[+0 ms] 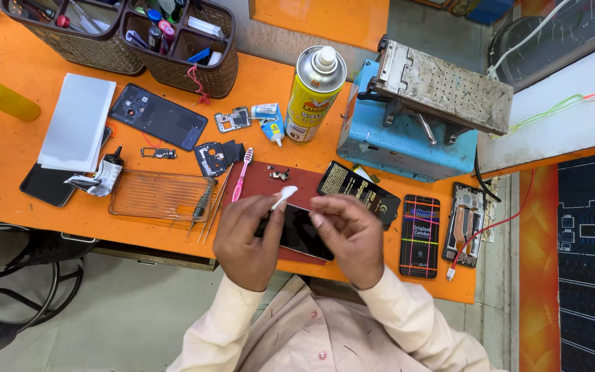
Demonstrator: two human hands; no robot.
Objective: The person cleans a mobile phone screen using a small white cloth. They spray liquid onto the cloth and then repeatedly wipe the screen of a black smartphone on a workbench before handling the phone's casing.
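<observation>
My left hand [246,238] pinches a small white wad [284,196] of cloth or cotton between thumb and fingers. My right hand [348,233] is close beside it, fingers curled toward the wad, touching or nearly touching it. Under both hands a dark phone [302,234] lies on a dark red mat [259,180] on the orange table [8,145].
A yellow spray can [312,93] and a blue machine [408,131] stand behind. A pink toothbrush [242,173], tweezers [204,207], a clear phone case [156,195], a dark back cover [158,117], circuit parts, a glue tube [270,124] and boxed screens [419,234] lie around. Wicker baskets [173,48] sit at the back.
</observation>
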